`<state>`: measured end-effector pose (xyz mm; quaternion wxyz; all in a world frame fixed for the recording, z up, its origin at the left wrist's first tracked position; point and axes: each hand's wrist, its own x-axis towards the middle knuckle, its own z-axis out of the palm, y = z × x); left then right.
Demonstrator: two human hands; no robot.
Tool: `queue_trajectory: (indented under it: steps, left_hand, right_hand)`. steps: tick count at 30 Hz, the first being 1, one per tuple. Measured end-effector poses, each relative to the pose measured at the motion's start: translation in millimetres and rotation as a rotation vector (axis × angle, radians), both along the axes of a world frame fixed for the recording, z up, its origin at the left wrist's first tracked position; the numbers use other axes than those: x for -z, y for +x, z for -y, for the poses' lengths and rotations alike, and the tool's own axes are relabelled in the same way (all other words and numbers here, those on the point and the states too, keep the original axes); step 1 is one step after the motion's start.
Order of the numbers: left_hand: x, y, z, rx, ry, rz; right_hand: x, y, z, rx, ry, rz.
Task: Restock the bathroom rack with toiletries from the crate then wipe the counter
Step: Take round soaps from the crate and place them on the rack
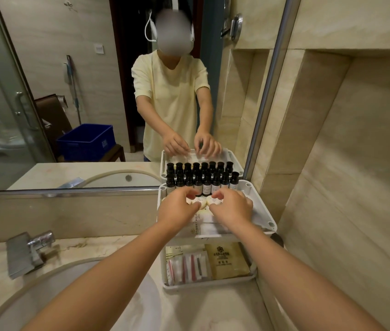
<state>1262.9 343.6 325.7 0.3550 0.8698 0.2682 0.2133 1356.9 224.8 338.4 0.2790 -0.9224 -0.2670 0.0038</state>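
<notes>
A white two-tier rack (262,212) stands on the counter against the mirror, right of the sink. Its top shelf carries a row of several small dark bottles (207,185) at the back. In front of them lie round white soap packets. My left hand (177,209) pinches one soap packet (198,201) and my right hand (233,206) pinches another soap packet (214,200) beside it. White sachets (207,223) lie under my hands. The lower shelf holds a gold sachet (227,260) and thin wrapped packets (189,266).
A white sink basin (139,306) and a chrome tap (28,252) sit left of the rack on the marble counter (93,247). The mirror reflects a blue crate (86,142) on a stool behind me. A tiled wall (344,163) closes the right side.
</notes>
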Motion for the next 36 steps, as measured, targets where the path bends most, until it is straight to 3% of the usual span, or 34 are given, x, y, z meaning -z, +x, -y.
queue_trajectory:
  steps: [20,36]
  left_hand:
    - [-38.4,-157.1,41.2,0.132,-0.02,0.083]
    - [12.0,-200.7,101.3,0.292,-0.069,0.016]
  right_hand:
    - [-34.3,-158.4,63.8,0.041,0.126,0.013]
    - [7.8,-230.8,142.2,0.22,0.078,-0.061]
